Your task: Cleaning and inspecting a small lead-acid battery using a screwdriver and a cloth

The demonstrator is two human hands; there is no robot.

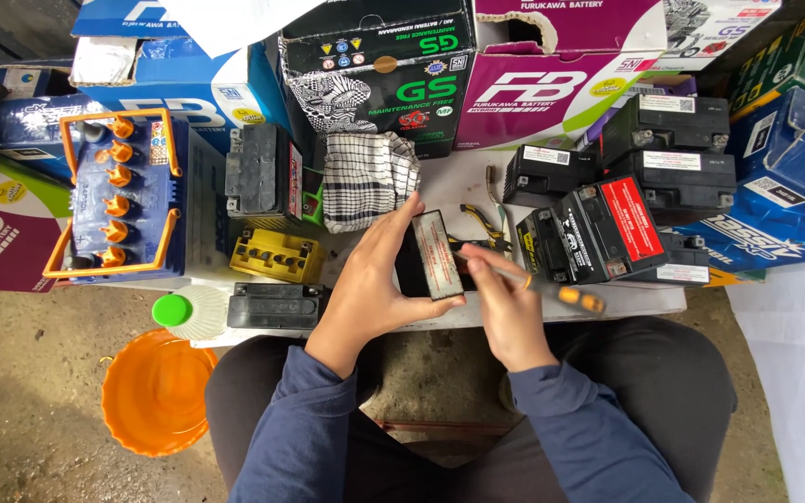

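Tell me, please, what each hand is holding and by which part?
The left hand grips a small black battery around its sides. The right hand holds an orange-handled screwdriver by the shaft end of its handle.

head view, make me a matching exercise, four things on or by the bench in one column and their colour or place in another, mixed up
Things:
1. bowl
2. checked cloth
3. screwdriver
4. small black battery

Descriptions:
A. held in the right hand
B. orange, on the ground at lower left
C. gripped by the left hand
D. black and white, lying behind the hands

Pairs: 1-B, 2-D, 3-A, 4-C
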